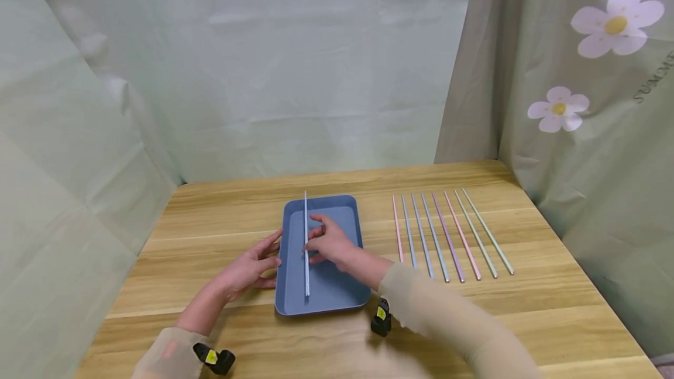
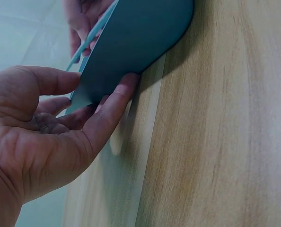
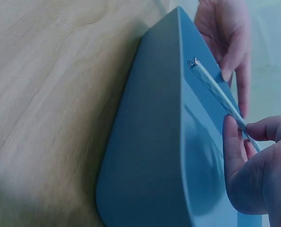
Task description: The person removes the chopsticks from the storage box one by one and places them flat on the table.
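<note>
A blue-grey rectangular tray [image 1: 334,291] sits on the wooden table. Over its left half, my right hand [image 1: 329,243] holds a pale, silvery-blue chopstick [image 1: 306,221] between thumb and fingers. The chopstick runs lengthwise along the tray, its near end above the tray floor, as the right wrist view shows with the patterned chopstick tip [image 3: 193,62]. My left hand [image 1: 247,269] rests against the tray's left side, fingers spread. In the left wrist view the thumb and fingers [image 2: 116,101] touch the outer wall and rim, without curling round it.
Right of the tray, several chopsticks lie side by side on the table [image 1: 210,209]: pink chopstick [image 1: 397,230], blue chopstick [image 1: 434,238], purple chopstick [image 1: 449,238] and green chopstick [image 1: 488,233] among them. Pale curtains [image 1: 316,75] enclose the table's back and sides.
</note>
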